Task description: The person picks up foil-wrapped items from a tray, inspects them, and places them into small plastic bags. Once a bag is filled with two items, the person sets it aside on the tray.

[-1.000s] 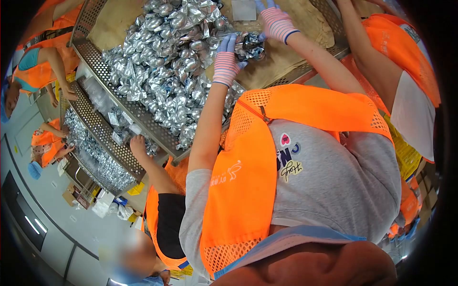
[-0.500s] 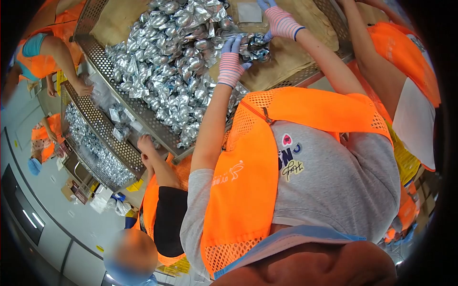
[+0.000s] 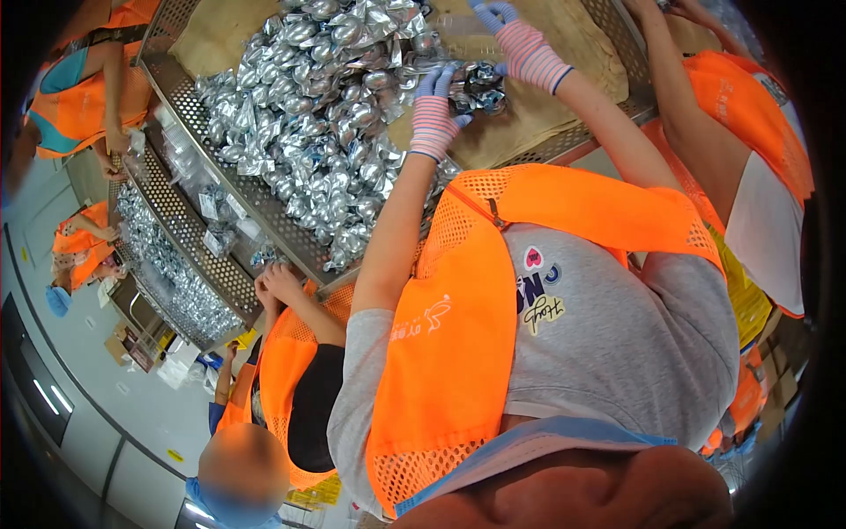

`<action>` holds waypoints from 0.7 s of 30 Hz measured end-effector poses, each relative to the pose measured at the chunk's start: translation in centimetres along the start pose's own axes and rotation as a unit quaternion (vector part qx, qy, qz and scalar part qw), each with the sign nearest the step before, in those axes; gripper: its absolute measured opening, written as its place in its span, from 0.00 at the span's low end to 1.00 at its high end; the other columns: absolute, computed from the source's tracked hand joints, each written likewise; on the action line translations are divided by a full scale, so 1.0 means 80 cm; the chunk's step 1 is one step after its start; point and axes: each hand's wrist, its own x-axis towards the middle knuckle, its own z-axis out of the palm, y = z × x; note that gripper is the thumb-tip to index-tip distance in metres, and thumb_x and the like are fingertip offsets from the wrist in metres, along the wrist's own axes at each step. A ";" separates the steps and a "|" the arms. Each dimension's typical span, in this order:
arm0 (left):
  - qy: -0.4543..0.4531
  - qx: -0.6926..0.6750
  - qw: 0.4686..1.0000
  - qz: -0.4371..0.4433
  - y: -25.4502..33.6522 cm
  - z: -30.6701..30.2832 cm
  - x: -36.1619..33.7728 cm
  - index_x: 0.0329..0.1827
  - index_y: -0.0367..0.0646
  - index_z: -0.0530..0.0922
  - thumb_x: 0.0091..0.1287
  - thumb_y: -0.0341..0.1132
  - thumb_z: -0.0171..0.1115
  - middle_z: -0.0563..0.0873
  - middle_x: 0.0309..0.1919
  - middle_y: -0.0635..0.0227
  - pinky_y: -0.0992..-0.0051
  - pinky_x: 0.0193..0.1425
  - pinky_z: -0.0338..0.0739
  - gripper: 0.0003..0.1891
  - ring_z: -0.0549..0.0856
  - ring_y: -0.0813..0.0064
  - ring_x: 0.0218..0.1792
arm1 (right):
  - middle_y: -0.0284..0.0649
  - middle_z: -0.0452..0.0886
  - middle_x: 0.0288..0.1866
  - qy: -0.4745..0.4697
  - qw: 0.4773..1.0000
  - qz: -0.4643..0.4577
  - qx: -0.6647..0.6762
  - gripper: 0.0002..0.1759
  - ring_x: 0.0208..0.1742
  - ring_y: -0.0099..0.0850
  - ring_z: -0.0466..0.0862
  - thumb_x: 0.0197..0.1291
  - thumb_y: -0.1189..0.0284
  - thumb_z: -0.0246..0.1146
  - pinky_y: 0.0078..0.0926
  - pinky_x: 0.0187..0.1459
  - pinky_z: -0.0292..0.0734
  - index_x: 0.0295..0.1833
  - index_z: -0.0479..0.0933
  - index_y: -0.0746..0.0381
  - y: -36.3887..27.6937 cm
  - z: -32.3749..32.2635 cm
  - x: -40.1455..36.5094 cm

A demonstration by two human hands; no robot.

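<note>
My left hand, in a pink-striped glove with blue fingertips, touches the edge of a big pile of silver foil packets. Its fingers are stretched out and the thumb stands apart. A matching glove covers my right hand, whose thumb and fingers are spread at the right side of a clear plastic container. Several dark, shiny wrapped pieces lie between my two hands. Beneath them is a brown sheet in the perforated metal tray.
A second perforated tray at the left holds more foil packets. Co-workers in orange vests stand at the left, lower left and right. One co-worker's hands are near the tray's lower corner. A yellow crate stands at the right.
The white square above my hands no longer shows; clear plastic is visible there. My right hand has shifted slightly right. The co-worker's hands at the lower left have come together.
</note>
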 end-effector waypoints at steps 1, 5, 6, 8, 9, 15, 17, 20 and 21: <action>0.009 -0.002 1.000 -0.002 -0.002 0.004 0.000 0.64 0.50 0.61 0.28 0.36 0.79 0.67 0.57 0.58 0.64 0.63 0.66 0.53 0.68 0.57 0.57 | 0.46 0.45 0.73 0.000 1.000 0.000 -0.002 0.53 0.72 0.51 0.44 0.42 0.65 0.65 0.39 0.71 0.44 0.72 0.42 0.51 -0.001 0.013 -0.002; 0.047 -0.013 0.998 0.027 -0.010 0.011 -0.002 0.63 0.45 0.62 0.27 0.36 0.80 0.68 0.57 0.57 0.65 0.62 0.66 0.53 0.68 0.57 0.57 | 0.42 0.67 0.58 0.197 0.979 -0.035 0.035 0.39 0.48 0.42 0.76 0.42 0.74 0.68 0.34 0.47 0.76 0.63 0.62 0.51 -0.017 0.052 -0.024; 0.052 -0.014 0.998 0.026 -0.012 0.012 -0.001 0.63 0.45 0.62 0.27 0.36 0.80 0.68 0.57 0.57 0.65 0.62 0.66 0.53 0.68 0.57 0.57 | 0.42 0.67 0.58 0.149 0.984 -0.029 0.092 0.38 0.49 0.41 0.76 0.43 0.72 0.68 0.33 0.47 0.76 0.63 0.62 0.51 -0.022 0.051 -0.029; 0.046 -0.035 0.998 -0.025 -0.013 0.018 -0.005 0.61 0.42 0.61 0.26 0.37 0.80 0.69 0.57 0.57 0.66 0.62 0.67 0.52 0.69 0.57 0.56 | 0.42 0.66 0.59 0.169 0.981 -0.070 0.066 0.38 0.49 0.42 0.76 0.43 0.72 0.68 0.33 0.47 0.76 0.63 0.62 0.51 -0.019 0.071 -0.033; 0.046 -0.036 0.998 -0.028 -0.012 0.020 -0.008 0.61 0.42 0.61 0.26 0.37 0.80 0.69 0.57 0.57 0.66 0.62 0.67 0.52 0.69 0.57 0.56 | 0.43 0.66 0.59 0.189 0.975 -0.107 0.043 0.38 0.49 0.42 0.76 0.43 0.71 0.67 0.34 0.47 0.77 0.63 0.62 0.52 -0.022 0.075 -0.037; 0.144 -0.101 0.966 -0.188 -0.001 0.025 -0.019 0.53 0.40 0.67 0.28 0.36 0.80 0.73 0.48 0.59 0.67 0.58 0.69 0.44 0.73 0.60 0.50 | 0.46 0.66 0.60 0.146 0.985 -0.080 0.039 0.38 0.48 0.45 0.76 0.45 0.69 0.65 0.37 0.47 0.75 0.64 0.59 0.55 -0.023 0.074 -0.045; 0.128 -0.084 0.977 -0.149 -0.012 0.031 -0.023 0.51 0.40 0.69 0.29 0.36 0.80 0.72 0.46 0.60 0.67 0.56 0.69 0.41 0.73 0.62 0.48 | 0.47 0.66 0.59 0.135 0.987 -0.088 0.014 0.37 0.48 0.46 0.76 0.46 0.68 0.64 0.37 0.48 0.75 0.64 0.59 0.57 -0.024 0.077 -0.048; 0.127 -0.076 0.981 -0.125 -0.012 0.033 -0.023 0.49 0.40 0.71 0.30 0.35 0.80 0.72 0.46 0.61 0.68 0.55 0.70 0.38 0.73 0.63 0.47 | 0.47 0.65 0.60 0.104 0.991 -0.084 0.001 0.38 0.47 0.45 0.77 0.46 0.68 0.65 0.37 0.47 0.76 0.65 0.58 0.58 -0.025 0.077 -0.045; 0.129 -0.077 0.980 -0.128 -0.015 0.039 -0.027 0.49 0.40 0.71 0.30 0.35 0.80 0.72 0.46 0.61 0.68 0.55 0.70 0.38 0.73 0.63 0.47 | 0.46 0.65 0.60 0.081 0.994 -0.075 -0.009 0.38 0.47 0.45 0.77 0.46 0.69 0.65 0.37 0.46 0.76 0.65 0.58 0.55 -0.027 0.081 -0.047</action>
